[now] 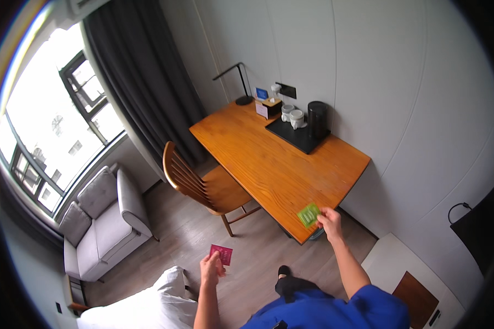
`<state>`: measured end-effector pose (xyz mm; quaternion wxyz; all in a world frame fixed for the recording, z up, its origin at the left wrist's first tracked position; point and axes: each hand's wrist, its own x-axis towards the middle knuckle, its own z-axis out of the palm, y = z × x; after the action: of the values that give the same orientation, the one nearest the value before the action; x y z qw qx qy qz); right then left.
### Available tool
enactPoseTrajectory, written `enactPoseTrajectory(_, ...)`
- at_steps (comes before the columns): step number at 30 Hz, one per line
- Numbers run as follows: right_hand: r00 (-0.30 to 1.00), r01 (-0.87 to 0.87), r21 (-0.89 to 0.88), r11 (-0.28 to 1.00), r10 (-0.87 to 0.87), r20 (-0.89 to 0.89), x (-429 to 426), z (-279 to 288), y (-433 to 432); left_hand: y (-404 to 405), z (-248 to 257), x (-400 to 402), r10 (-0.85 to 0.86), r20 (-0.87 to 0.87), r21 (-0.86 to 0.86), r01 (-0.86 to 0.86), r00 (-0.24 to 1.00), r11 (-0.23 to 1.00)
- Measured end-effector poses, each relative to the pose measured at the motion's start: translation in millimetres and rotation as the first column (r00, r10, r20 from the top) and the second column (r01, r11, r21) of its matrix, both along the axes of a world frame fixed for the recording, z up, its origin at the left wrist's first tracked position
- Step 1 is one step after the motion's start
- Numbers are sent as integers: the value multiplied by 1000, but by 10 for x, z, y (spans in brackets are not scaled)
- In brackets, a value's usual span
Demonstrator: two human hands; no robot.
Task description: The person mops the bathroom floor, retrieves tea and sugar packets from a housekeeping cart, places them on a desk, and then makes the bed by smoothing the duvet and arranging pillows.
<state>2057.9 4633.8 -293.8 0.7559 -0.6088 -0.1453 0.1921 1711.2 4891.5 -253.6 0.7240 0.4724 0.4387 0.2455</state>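
My left hand (211, 268) is shut on a small magenta square packet (222, 254), held between thumb and fingers above the floor, just beyond the white bedding. A green square packet (308, 215) is pinched at its right edge by my right hand (330, 222). That packet appears over the near corner of the wooden desk (267, 164); whether it touches the surface cannot be told. Both packets bear light printing.
A black tray (292, 140) on the desk carries two cups and a black kettle (318, 117). Behind stand a tissue box (274, 107) and a desk lamp (243, 100). A wooden chair (226, 189), grey sofa (107, 230), white bedding (148, 304) and low cabinet (380, 261) surround the floor.
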Motion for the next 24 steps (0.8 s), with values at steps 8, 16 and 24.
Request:
enactPoseTrajectory(8, 982, -16, 51, 999, 25, -185, 1155, 231, 1548, 1023, -292, 1298, -88, 22, -309, 90, 996, 947)
enactPoseTrajectory(16, 968, 83, -28, 996, -88, -235, 2022, -19, 2202, 2109, -415, 3420, -321, 276, -535, 422, 906, 732)
enactPoseTrajectory(24, 943, 207, -194, 959, -248, -223, 3066, -144, 3040, 3092, -546, 4992, -555, 189, -562, 553, 810, 615)
